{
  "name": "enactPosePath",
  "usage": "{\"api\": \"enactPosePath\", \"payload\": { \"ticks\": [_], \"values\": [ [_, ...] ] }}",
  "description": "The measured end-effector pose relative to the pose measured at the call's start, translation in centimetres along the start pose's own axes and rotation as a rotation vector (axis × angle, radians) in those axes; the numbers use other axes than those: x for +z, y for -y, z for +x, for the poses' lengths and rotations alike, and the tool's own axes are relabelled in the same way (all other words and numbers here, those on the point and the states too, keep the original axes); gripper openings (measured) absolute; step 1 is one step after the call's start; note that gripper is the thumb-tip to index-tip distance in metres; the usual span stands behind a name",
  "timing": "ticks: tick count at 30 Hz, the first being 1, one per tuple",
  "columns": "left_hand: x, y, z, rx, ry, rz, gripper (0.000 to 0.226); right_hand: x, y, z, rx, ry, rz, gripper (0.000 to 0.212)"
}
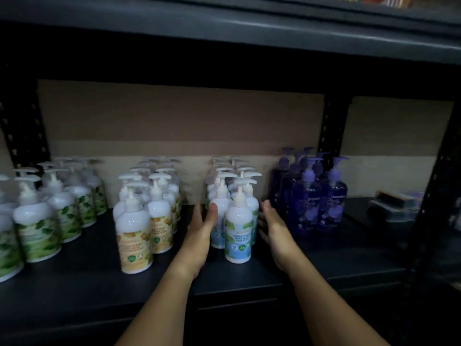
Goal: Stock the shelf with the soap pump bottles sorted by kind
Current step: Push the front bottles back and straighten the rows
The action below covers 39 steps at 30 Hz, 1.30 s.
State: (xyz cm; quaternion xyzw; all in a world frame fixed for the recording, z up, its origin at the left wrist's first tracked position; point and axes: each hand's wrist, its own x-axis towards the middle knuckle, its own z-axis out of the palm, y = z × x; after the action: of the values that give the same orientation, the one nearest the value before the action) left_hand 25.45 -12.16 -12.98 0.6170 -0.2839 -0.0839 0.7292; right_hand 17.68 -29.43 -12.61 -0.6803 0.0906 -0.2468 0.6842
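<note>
Here, both hands (199,228) flank blue-label bottles (238,231).

Dark shelf (87,270) carrying four groups of upright pump bottles.

At 9 o'clock stand the green-leaf bottles (40,233); toward 7 o'clock of centre, the yellow-label bottles (136,243); at centre, the blue-label bottles (238,236) in two files running back; at 3 o'clock, the purple bottles (331,203). Far out at 3 o'clock lies a blurred flat object (391,203), too dim to identify.
</note>
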Motion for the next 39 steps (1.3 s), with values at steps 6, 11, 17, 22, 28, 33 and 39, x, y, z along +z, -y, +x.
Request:
{"api": "enactPosePath", "payload": {
  "ticks": [6,11,17,22,28,33,39],
  "values": [
    [-0.7,0.8,-2.8,0.102,0.019,0.289,0.118,-0.2,0.4,-2.8,-0.068,0.084,0.02,0.082],
    [-0.4,0.7,-3.4,0.176,0.003,0.47,0.111,-0.3,0.4,-3.8,-0.111,0.101,-0.103,0.088],
    [-0.3,0.9,-3.4,0.185,-0.021,0.552,0.101,-0.5,0.2,-3.7,-0.144,0.099,-0.154,0.085],
    [-0.3,0.8,-3.0,0.167,-0.031,0.565,0.1,-0.5,0.3,-3.6,-0.143,0.1,-0.165,0.085],
    [-0.1,0.2,-3.6,0.176,-0.019,0.576,0.101,-0.3,0.4,-3.9,-0.14,0.091,-0.168,0.087],
    [0.3,-1.0,-5.4,0.172,-0.117,0.529,0.073,0.4,0.9,-5.2,-0.15,-0.071,-0.287,0.086],
    [-0.7,-2.8,-9.6,0.112,-0.229,0.511,0.016,2.8,0.9,-9.3,-0.239,-0.378,-0.47,0.032]
  ]
}}
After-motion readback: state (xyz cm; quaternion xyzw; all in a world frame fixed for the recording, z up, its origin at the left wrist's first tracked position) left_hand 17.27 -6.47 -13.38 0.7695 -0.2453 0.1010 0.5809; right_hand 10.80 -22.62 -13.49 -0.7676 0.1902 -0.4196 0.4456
